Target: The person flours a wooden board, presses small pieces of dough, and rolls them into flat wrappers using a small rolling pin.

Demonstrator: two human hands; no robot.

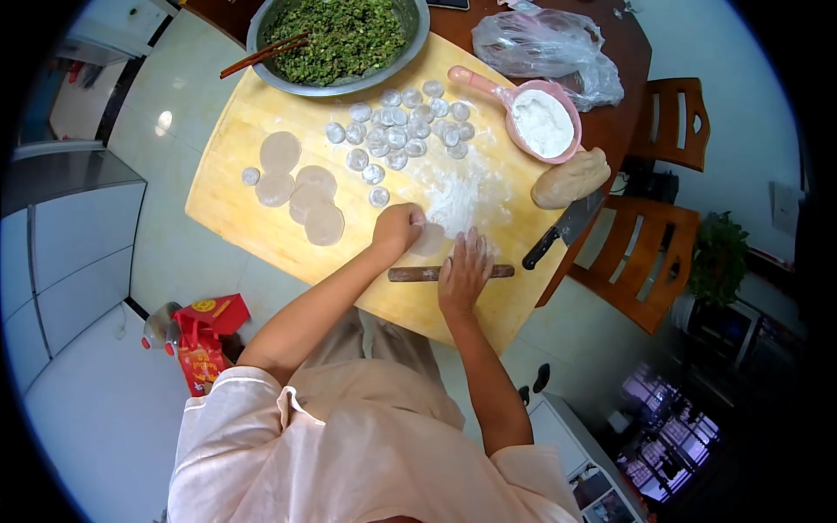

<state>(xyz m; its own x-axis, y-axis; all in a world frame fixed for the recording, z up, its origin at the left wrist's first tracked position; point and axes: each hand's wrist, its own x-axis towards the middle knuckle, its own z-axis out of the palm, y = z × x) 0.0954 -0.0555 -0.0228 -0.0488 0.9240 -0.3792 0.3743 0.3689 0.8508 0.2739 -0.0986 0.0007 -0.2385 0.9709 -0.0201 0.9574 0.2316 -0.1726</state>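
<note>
A board (235, 157) lies on the table (629, 52): wrappers (281, 153) at left, discs (396, 137) and flour (455, 196) mid-frame, rolling pin (417, 274) below, scoop (479, 81), dough (568, 179) and knife (542, 247) right of centre.

Glossy pale floor tiles (179, 170), two wooden chairs (675, 275) near a plain wall (732, 74), grey-topped cabinet (83, 231) opposite.

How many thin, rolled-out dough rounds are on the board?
6 dough rounds: one at upper left, one just below it in the view, three overlapping to their right, one by the left hand. Others could lie hidden underneath.
</note>
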